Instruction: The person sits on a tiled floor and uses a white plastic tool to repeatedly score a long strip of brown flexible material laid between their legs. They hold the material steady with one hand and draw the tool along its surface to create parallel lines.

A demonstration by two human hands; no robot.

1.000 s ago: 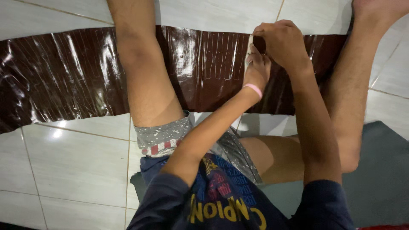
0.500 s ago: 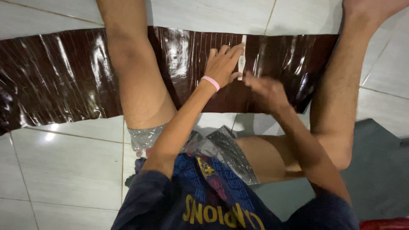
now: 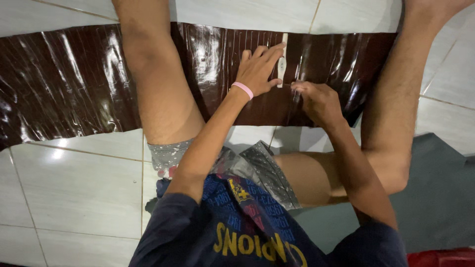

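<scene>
A long glossy dark brown sheet (image 3: 69, 79) lies across the white tiled floor, passing under my two legs. On it rests a narrow white strip template (image 3: 282, 59), running away from me. My left hand (image 3: 260, 69), with a pink wristband, lies flat on the sheet, its fingers spread and pressing against the strip's left side. My right hand (image 3: 316, 99) sits just right of the strip's near end with its fingers pinched together on the sheet; whatever small tool it holds is hidden by the fingers.
My left leg (image 3: 153, 84) and right leg (image 3: 391, 109) straddle the sheet. A grey mat (image 3: 440, 198) covers the floor at the right. Something red (image 3: 440, 258) shows at the bottom right corner.
Both hands have come down from the sheet's far edge toward me. The left hand now lies flat beside the white strip, and the right hand has settled at the strip's near end.
</scene>
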